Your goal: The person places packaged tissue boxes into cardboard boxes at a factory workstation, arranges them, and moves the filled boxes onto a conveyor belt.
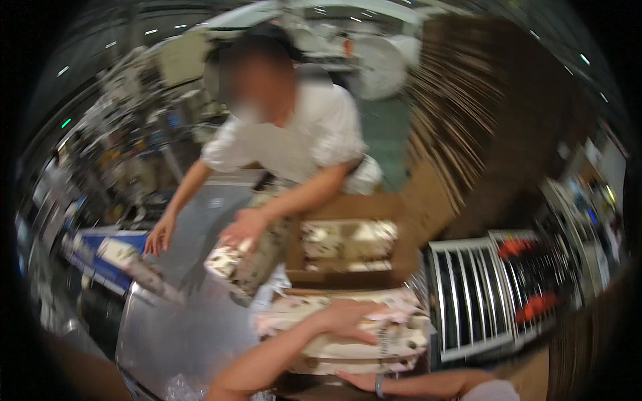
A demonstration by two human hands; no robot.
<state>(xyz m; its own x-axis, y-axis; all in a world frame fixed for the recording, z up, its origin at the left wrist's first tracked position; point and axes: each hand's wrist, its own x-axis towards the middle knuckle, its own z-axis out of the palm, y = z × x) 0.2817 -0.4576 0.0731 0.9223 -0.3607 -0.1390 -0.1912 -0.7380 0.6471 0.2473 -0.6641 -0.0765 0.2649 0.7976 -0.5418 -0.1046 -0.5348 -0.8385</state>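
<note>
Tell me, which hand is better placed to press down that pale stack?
Left, probably. The left hand lies on top of the pale stack; the right hand sits lower, palm up, at its near edge.

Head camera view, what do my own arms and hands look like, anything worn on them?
Both forearms are bare, with no gloves on the hands. The left hand shows nothing worn. The right hand has a thin bracelet at the wrist, and a pale sleeve edge shows further up that arm. The picture is blurred, so finer detail is unclear.
</note>
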